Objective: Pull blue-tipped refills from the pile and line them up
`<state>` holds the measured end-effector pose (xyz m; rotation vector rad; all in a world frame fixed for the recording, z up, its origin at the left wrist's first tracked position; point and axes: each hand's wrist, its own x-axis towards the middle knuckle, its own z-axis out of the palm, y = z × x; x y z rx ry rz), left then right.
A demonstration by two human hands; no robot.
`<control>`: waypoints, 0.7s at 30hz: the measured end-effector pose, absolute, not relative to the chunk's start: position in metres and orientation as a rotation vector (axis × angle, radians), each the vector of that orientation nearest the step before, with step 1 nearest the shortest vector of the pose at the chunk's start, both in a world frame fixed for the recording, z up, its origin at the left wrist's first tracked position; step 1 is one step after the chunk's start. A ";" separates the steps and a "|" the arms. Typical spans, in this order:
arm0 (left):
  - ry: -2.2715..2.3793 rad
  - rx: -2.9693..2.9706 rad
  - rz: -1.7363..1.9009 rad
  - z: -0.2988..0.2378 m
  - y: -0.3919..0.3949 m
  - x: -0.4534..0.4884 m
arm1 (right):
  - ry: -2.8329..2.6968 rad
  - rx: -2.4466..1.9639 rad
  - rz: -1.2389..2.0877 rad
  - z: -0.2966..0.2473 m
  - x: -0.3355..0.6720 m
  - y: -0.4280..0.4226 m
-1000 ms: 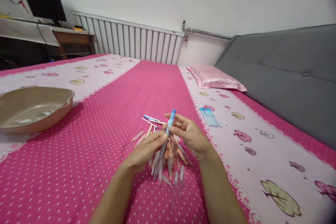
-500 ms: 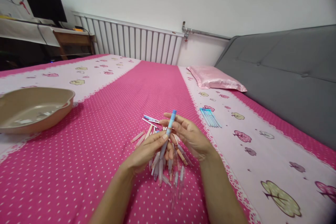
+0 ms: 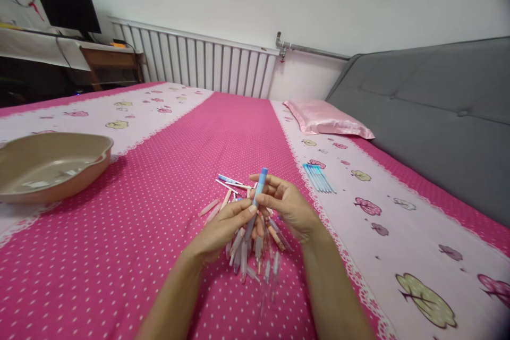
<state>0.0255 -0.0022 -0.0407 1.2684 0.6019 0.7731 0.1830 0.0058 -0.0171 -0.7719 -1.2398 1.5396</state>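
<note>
A pen (image 3: 260,187) with a light blue upper part and a greyish lower barrel stands tilted between my two hands. My left hand (image 3: 235,220) pinches its middle between thumb and fingers. On the upper blue part, my right hand (image 3: 286,203) has closed its thumb and fingers from the right side. Beneath both hands lies a loose heap of pen parts (image 3: 244,255), pale pink, white and clear; my hands hide part of it. A blue-and-white pen piece (image 3: 228,179) rests at the heap's far edge.
Several light blue pens (image 3: 319,178) lie in a neat row to the right. A beige plastic basin (image 3: 90,162) sits at the left on the pink dotted bedspread (image 3: 159,223). Farther back are a pink pillow (image 3: 324,119), a grey headboard (image 3: 430,117) and a white radiator (image 3: 199,58).
My right thumb and fingers have shifted and closed on the pen's upper blue part. The pen has barely moved; my left hand keeps its grip.
</note>
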 end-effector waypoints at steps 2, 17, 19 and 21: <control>0.610 1.285 0.783 -0.040 -0.001 0.026 | -1.259 -0.790 1.522 -0.017 0.182 0.005; 0.993 1.565 1.068 -0.051 0.007 0.036 | -1.287 -0.966 1.337 -0.016 0.178 0.005; 0.880 1.468 0.990 -0.047 0.004 0.035 | -1.289 -0.911 1.377 -0.016 0.179 0.004; 0.712 1.344 0.868 -0.042 0.001 0.032 | -1.303 -0.809 1.500 -0.015 0.181 0.002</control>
